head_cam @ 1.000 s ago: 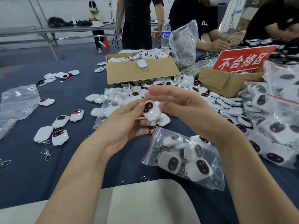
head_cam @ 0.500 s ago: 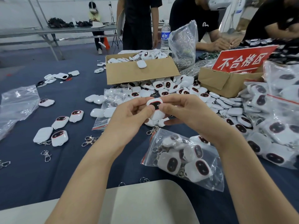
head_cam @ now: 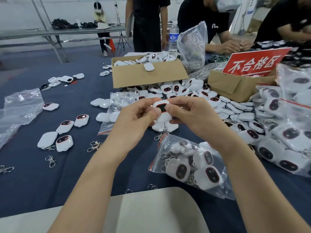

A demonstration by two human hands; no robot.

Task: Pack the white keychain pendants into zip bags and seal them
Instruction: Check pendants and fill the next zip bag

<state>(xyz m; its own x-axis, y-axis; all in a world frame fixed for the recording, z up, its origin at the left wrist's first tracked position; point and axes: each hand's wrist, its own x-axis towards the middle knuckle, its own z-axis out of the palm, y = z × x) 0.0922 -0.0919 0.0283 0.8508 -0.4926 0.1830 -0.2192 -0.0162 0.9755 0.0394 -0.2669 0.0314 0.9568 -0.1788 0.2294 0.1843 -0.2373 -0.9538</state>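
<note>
One glossy rounded white pendant (head_cam: 161,108), pinched: left hand (head_cam: 134,119), right hand (head_cam: 190,115).

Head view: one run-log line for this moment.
pendant: held in both hands, face up | left hand: pinches pendant | right hand: pinches pendant | zip bag: below hands, part-filled, seal unclear

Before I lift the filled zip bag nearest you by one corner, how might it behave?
The zip bag would probably sag, as its film lies wrinkled and slack. The loose pendants inside would likely slide and bunch.
</note>
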